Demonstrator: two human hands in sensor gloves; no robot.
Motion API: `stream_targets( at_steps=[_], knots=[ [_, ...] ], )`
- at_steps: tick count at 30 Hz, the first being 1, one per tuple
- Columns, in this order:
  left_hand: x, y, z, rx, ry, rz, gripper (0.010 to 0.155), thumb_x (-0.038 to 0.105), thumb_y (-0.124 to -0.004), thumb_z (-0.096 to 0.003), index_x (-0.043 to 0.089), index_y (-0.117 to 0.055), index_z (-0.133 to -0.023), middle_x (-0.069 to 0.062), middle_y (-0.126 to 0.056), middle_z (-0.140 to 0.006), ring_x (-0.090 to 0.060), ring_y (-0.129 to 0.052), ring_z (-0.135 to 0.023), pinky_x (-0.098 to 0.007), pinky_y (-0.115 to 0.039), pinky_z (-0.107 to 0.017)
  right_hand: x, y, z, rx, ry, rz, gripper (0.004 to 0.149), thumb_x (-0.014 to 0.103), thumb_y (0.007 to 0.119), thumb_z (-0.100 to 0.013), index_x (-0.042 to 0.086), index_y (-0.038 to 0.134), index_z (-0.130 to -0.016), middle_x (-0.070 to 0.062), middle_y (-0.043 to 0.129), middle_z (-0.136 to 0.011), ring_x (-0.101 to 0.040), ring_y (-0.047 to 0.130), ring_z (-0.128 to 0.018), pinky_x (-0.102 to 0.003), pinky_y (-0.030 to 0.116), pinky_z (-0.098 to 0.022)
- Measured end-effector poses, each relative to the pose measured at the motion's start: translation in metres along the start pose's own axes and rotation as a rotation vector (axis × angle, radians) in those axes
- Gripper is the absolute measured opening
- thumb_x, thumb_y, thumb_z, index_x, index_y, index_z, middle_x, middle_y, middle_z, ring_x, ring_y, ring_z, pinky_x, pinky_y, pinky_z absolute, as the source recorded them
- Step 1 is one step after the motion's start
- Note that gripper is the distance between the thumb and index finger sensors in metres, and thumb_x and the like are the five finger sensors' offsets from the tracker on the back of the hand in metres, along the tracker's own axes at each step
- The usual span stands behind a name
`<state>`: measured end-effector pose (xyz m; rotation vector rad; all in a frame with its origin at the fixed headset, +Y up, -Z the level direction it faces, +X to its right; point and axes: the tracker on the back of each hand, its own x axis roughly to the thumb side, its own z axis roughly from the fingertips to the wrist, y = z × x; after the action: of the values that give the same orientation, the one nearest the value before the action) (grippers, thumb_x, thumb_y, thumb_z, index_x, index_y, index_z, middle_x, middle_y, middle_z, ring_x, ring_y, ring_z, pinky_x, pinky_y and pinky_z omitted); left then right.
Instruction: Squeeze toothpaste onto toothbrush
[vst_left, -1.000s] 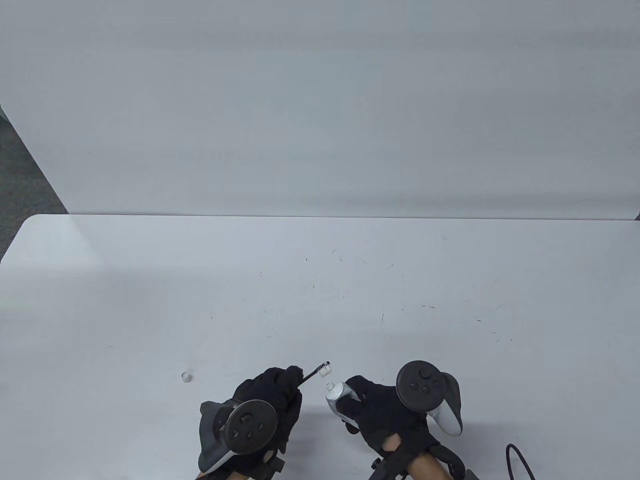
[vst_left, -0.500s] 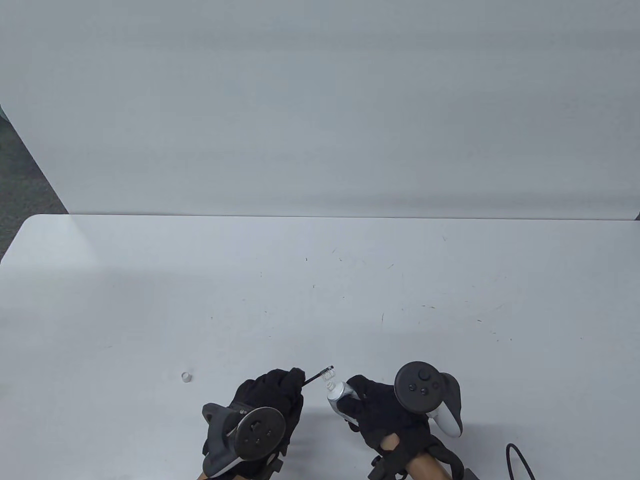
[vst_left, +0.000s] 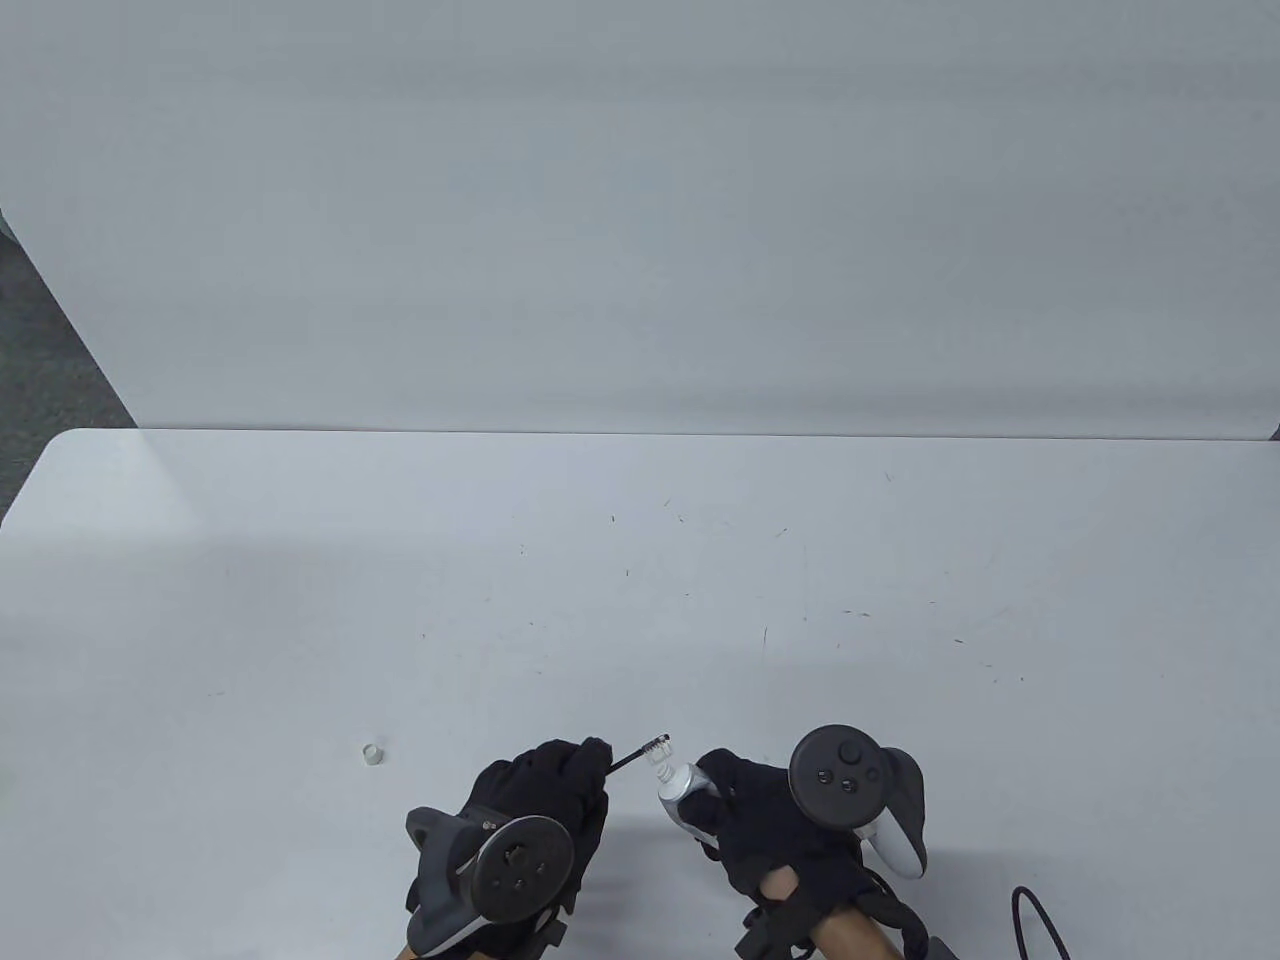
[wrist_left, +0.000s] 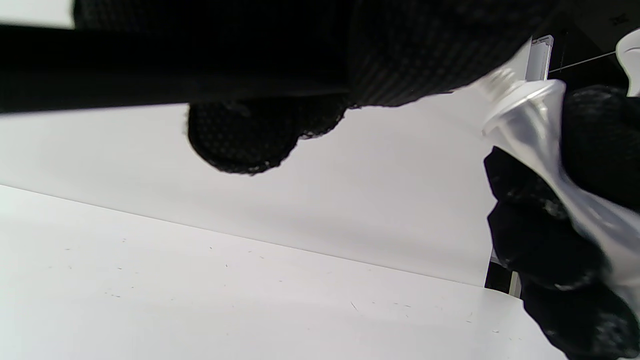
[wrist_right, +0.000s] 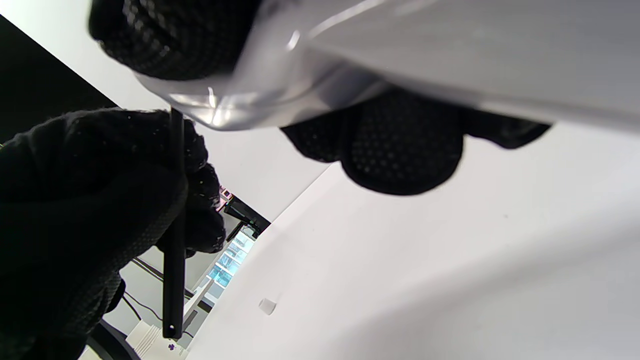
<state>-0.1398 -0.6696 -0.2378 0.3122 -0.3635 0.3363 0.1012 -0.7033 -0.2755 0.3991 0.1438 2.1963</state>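
Note:
My left hand (vst_left: 545, 790) grips the black handle of a toothbrush (vst_left: 640, 753). Its white bristle head points up and right, above the table. My right hand (vst_left: 765, 815) holds a silvery toothpaste tube (vst_left: 680, 785), uncapped, with its nozzle at the bristles. In the left wrist view the tube (wrist_left: 545, 145) is at the right between the right hand's gloved fingers (wrist_left: 540, 240). In the right wrist view the tube (wrist_right: 400, 55) fills the top and the brush handle (wrist_right: 174, 235) runs down through the left hand (wrist_right: 85, 210). The nozzle's contact with the bristles is too small to tell.
The tube's small white cap (vst_left: 373, 752) lies on the white table (vst_left: 640, 600) left of my left hand; it also shows in the right wrist view (wrist_right: 267, 305). A black cable (vst_left: 1035, 920) loops at the bottom right. A white wall stands behind the table.
The brush head and tube nozzle have closed together: the brush shifted slightly right and down, the tube slightly right. Both hands keep their grips.

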Motion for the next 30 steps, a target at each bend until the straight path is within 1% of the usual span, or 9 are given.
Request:
stream_targets(
  at_steps=[12,29,30],
  knots=[
    [0.0009,0.0,0.0002,-0.004,0.0,-0.003,0.045,0.031,-0.088,-0.043,0.022,-0.082,-0.087,-0.012,-0.093,-0.078,-0.033,-0.105,-0.054,-0.058,-0.084,-0.045,0.0011,-0.0004,0.0011,-0.018,0.025,0.029,0.052,0.038,0.072,-0.034,0.011,0.076,-0.078,-0.011,0.088,-0.076,-0.035,0.1,-0.06,-0.058,0.085,-0.045],
    [0.0014,0.0002,-0.0003,-0.017,0.004,-0.005,0.045,0.031,-0.088,-0.0431,0.022,-0.082,-0.087,-0.012,-0.093,-0.078,-0.033,-0.105,-0.054,-0.058,-0.084,-0.045,0.0024,-0.0001,0.0021,-0.023,0.105,0.059,0.052,0.038,0.071,-0.033,0.012,0.077,-0.077,-0.011,0.09,-0.074,-0.034,0.1,-0.058,-0.056,0.086,-0.044],
    [0.0013,0.0002,-0.0003,-0.016,0.004,-0.004,0.045,0.031,-0.088,-0.0431,0.022,-0.082,-0.087,-0.012,-0.093,-0.078,-0.033,-0.105,-0.054,-0.058,-0.084,-0.045,0.0026,-0.0003,0.002,-0.027,0.116,0.065,0.053,0.038,0.071,-0.033,0.009,0.077,-0.078,-0.011,0.09,-0.074,-0.034,0.101,-0.057,-0.055,0.086,-0.044]
  ],
)
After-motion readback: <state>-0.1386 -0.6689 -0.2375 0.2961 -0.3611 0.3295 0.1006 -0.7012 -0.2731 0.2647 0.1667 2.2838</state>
